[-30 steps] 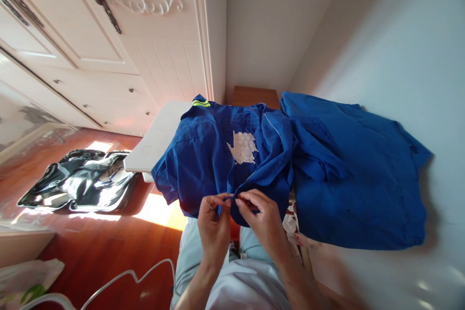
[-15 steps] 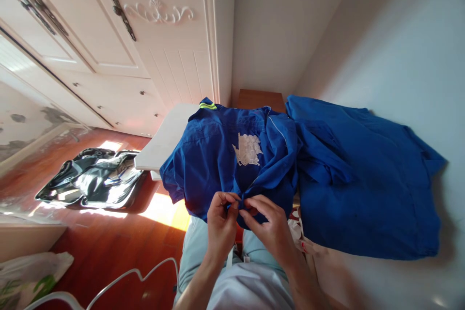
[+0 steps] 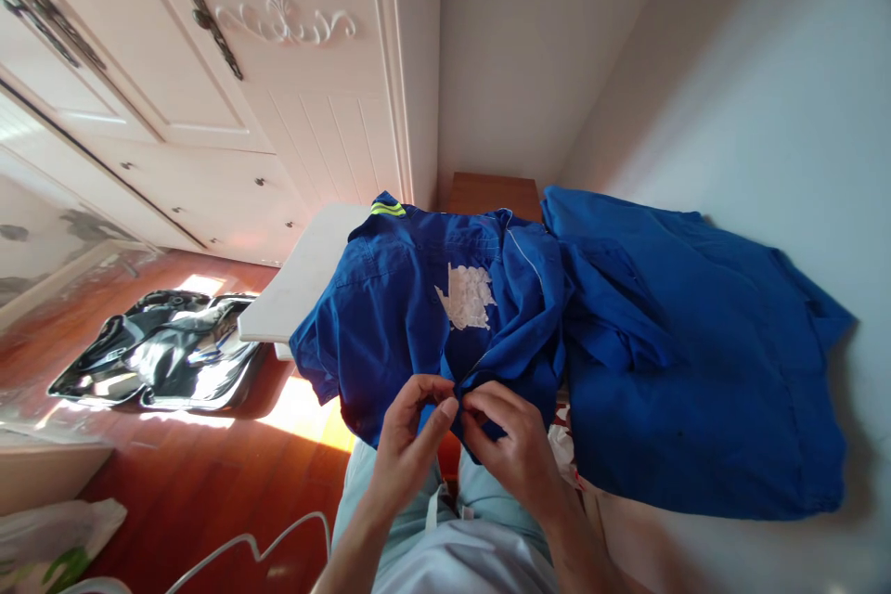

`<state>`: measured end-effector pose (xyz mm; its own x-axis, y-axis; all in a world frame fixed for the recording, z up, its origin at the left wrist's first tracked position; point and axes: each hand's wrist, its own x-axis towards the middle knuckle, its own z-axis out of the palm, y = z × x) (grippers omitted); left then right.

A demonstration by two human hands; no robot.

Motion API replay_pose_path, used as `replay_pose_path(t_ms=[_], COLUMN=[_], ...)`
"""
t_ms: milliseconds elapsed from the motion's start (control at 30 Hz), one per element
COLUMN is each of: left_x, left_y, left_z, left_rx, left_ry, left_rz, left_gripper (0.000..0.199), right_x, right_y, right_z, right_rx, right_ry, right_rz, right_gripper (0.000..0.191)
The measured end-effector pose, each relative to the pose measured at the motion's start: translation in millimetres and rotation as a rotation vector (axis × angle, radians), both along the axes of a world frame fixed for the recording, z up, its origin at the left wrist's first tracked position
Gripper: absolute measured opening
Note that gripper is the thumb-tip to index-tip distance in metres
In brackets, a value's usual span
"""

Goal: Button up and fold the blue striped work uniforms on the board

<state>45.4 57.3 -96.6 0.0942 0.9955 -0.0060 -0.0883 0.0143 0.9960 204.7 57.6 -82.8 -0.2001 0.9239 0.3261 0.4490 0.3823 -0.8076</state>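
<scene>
A blue work jacket (image 3: 380, 316) with a yellow-green reflective stripe lies spread in front of me, its near edge reaching my lap. A ragged white patch (image 3: 468, 297) shows at its middle, and a light zip line runs along one folded edge. At the near edge, my left hand (image 3: 418, 432) pinches the cloth between thumb and fingers. Close beside it on the right, my right hand (image 3: 511, 436) pinches the same bit of the jacket, the fingertips almost meeting. What exactly lies between the fingertips is hidden.
The jacket rests partly on a white tabletop (image 3: 296, 274). Another blue garment (image 3: 696, 390) lies to the right by the wall. An open suitcase (image 3: 160, 348) full of things is on the wooden floor, left. A white cabinet (image 3: 306, 125) stands behind; a white cable (image 3: 257, 552) loops low left.
My left thumb has straightened and lifted a little from the cloth while both hands stay at the jacket's near edge. The whole view has shifted slightly.
</scene>
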Motion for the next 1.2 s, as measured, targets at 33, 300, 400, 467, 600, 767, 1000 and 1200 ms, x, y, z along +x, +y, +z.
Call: replay_pose_path(t_ms=[33, 300, 400, 467, 600, 767, 1000, 1200], left_x=[-2, -9, -10, -9, -8, -7, 9, 16], left_y=[1, 13, 18, 19, 20, 16, 7, 2], left_z=[0.0, 3.5, 2.5, 0.3, -1.3, 6.4, 10.1, 18.6], left_rx=[0.006, 0.024, -0.04, -0.079, -0.143, -0.166, -0.191, -0.19], left_ry=[-0.008, -0.16, -0.137, -0.136, -0.145, -0.078, -0.107, -0.096], left_rz=[-0.014, -0.185, -0.224, -0.222, -0.19, -0.165, 0.114, 0.187], left_gripper=[0.018, 0.008, 0.012, 0.016, 0.026, 0.032, 0.032, 0.03], right_x=[0, 10, 15, 17, 19, 14, 17, 25], right_y=[2, 14, 20, 23, 26, 24, 21, 20], right_z=[2.3, 11.8, 7.5, 6.3, 9.8, 16.2, 24.9, 27.4], right_rx=[-0.021, -0.263, -0.321, -0.336, -0.321, -0.303, -0.224, -0.225], right_ry=[0.02, 0.192, 0.164, 0.157, 0.163, 0.194, 0.2, 0.161], right_rz=[0.017, 0.191, 0.238, 0.253, 0.262, 0.238, 0.171, 0.201], right_gripper=[0.014, 0.015, 0.016, 0.016, 0.016, 0.014, 0.012, 0.008])
